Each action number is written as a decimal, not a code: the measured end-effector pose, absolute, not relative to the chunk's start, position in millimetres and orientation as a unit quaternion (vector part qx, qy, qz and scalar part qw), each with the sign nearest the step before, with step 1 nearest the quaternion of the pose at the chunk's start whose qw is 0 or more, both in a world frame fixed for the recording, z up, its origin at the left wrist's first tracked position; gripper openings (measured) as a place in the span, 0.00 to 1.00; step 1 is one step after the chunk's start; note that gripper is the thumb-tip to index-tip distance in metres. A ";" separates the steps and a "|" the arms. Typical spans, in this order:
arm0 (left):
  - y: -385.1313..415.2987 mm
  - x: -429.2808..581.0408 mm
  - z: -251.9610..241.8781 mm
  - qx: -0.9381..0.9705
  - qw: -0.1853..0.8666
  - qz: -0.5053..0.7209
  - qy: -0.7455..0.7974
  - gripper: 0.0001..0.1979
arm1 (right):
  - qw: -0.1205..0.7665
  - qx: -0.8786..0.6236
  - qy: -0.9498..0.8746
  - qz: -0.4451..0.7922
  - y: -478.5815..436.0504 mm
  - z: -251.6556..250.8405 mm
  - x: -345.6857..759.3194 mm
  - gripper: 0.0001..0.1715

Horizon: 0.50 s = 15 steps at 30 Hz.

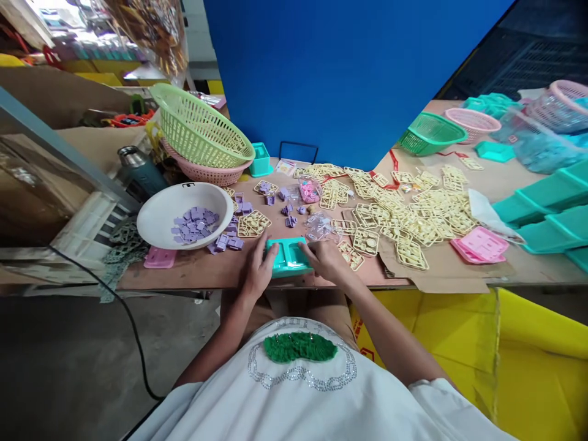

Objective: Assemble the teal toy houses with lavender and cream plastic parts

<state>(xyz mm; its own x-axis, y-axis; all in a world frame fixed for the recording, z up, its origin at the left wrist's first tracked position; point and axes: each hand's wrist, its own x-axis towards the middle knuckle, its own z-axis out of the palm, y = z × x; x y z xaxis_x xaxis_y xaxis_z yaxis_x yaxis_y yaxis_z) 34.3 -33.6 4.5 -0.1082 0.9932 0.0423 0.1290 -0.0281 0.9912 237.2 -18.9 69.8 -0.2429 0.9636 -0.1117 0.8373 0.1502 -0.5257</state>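
A teal plastic case (290,269) with two recessed sections lies flat at the table's front edge, right before me. My left hand (258,272) grips its left end, thumb on the near top corner and fingers along the side. At the opposite end, my right hand (327,260) is closed, with curled fingers pressing on the case's upper right corner; whether a small part sits under the fingertips is hidden. Just beyond the case lie purple plastic pieces (290,220), a clear bag (318,226) and a cream part frame (254,225).
A white bowl (151,215) of purple pieces stands left, near a green basket (202,131) and a flask (140,171). Cream part frames (413,211) are heaped right, beside pink plates (482,244) and stacked teal bins (546,199). A blue panel (331,79) rises behind.
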 end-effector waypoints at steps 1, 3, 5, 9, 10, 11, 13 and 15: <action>-29.0 36.7 3.7 0.479 0.467 0.508 0.542 0.28 | 0.107 -0.602 -0.744 0.270 -14.6 73.7 234.6 0.40; -20.4 40.8 2.1 0.435 0.511 0.514 0.535 0.26 | 0.085 -0.607 -0.739 0.280 -7.3 77.1 230.4 0.41; -16.8 42.4 1.1 0.424 0.514 0.522 0.532 0.26 | 0.086 -0.621 -0.742 0.239 -2.5 77.3 230.6 0.43; -32.6 35.8 0.7 0.471 0.471 0.541 0.513 0.31 | 0.163 -0.646 -0.729 0.159 3.8 81.3 249.1 0.45; -39.2 32.8 0.1 0.501 0.440 0.542 0.511 0.33 | 0.195 -0.639 -0.726 0.167 6.0 84.5 255.3 0.45; -45.5 29.8 -0.9 0.537 0.401 0.538 0.511 0.35 | 0.226 -0.626 -0.724 0.183 8.7 88.8 260.1 0.44; -54.7 25.4 -4.5 0.598 0.320 0.520 0.519 0.37 | 0.268 -0.583 -0.731 0.232 16.1 100.0 261.6 0.41; -57.9 24.9 -9.3 0.637 0.268 0.500 0.522 0.39 | 0.293 -0.524 -0.753 0.271 26.5 113.5 246.1 0.34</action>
